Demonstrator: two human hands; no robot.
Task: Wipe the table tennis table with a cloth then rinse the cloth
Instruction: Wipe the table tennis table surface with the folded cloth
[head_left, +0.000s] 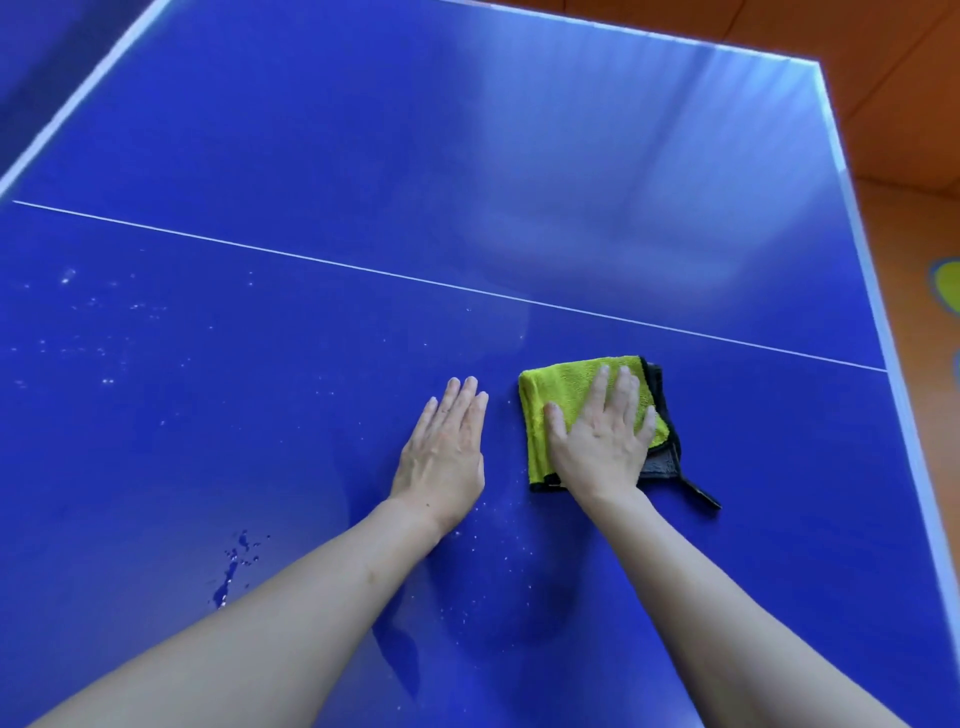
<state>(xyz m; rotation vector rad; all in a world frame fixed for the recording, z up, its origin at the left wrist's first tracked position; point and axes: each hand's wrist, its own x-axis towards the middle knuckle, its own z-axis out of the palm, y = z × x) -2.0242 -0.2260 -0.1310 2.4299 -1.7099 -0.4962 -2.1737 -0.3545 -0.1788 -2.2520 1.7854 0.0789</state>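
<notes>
On the near half of the glossy blue table tennis table (311, 156), the right hand (602, 436) lies flat with fingers straight and slightly spread, pressing down on a folded yellow-green microfibre cloth with grey backing and black trim (561, 395). Nothing is pinched or gripped there, palm and fingers simply cover the cloth's right portion. A black loop of the trim trails out toward the lower right. Left hand (447, 447) is flat too, fingers together and extended, resting on the bare blue surface just beside the cloth, not touching it. Cloth sits just below the thin white centre line (260, 252), well in from the white right edge (878, 312). Scattered water droplets (104, 332) speckle the surface to the left, and a small streak of water (231, 566) sits by the left forearm. Broad open blue stretches beyond the line toward the far white edge; orange floor (914, 156) shows past the right side.
</notes>
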